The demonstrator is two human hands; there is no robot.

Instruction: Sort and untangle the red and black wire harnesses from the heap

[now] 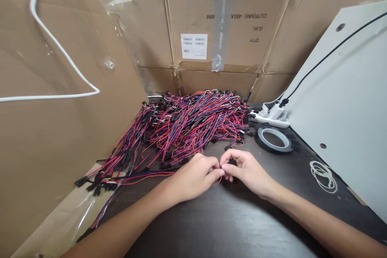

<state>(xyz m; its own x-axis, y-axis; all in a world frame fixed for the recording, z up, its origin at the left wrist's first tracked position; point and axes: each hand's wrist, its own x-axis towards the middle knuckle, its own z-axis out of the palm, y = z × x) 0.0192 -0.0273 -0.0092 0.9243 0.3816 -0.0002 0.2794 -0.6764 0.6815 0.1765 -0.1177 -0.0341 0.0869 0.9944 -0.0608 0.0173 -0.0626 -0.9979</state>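
Note:
Both hands meet above the dark table in front of the wire heap. My left hand [199, 175] is closed around a wire harness [151, 175], whose red and dark wires trail out leftward. A thin red wire loop hangs below its fingertips. My right hand [246, 171] is closed in a pinch, its thumb and index finger touching the left fingertips. A small black piece, perhaps a connector, shows dark within the right fingers; its exact form is hidden. Just behind the hands lies a large heap of red, blue and black wire harnesses [196, 123] with black connectors.
More harnesses [121, 157] lean on the left cardboard [60, 129]. A roll of black tape [260, 142] lies right of the heap, near a white power strip [273, 120]. A coiled pale cord [323, 177] rests by the white panel [347, 100]. Cardboard boxes [193, 20] wall the back.

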